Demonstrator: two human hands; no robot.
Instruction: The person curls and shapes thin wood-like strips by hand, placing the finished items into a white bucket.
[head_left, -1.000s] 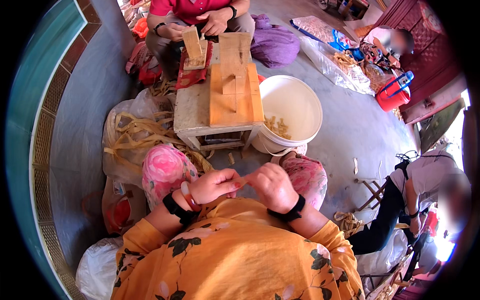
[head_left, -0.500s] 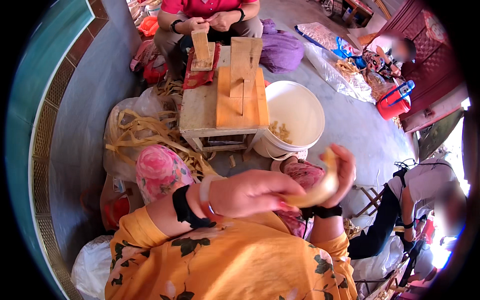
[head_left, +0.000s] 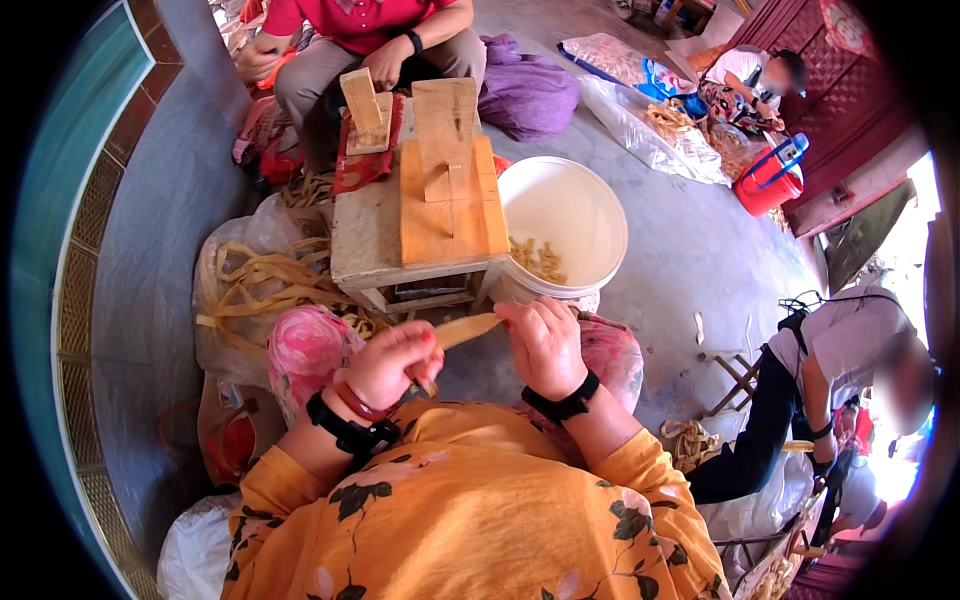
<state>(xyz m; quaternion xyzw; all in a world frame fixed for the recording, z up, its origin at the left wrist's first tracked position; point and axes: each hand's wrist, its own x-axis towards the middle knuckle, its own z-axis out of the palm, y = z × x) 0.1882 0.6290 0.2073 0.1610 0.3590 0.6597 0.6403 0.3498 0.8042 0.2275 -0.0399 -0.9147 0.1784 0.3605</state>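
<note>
Grey concrete floor spreads around a low wooden bench (head_left: 400, 230), with a white bucket (head_left: 565, 215) touching its right side and a heap of pale strips (head_left: 260, 280) to its left. Just in front of that bench I see my left hand (head_left: 390, 362) and right hand (head_left: 545, 345) both closed on one tan strip (head_left: 465, 328), probably husk or bark.

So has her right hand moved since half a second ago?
Yes. The right hand has come down and leftward from beside the white bucket, back in front of the wooden stand, where both hands grip the pale strip.
</note>
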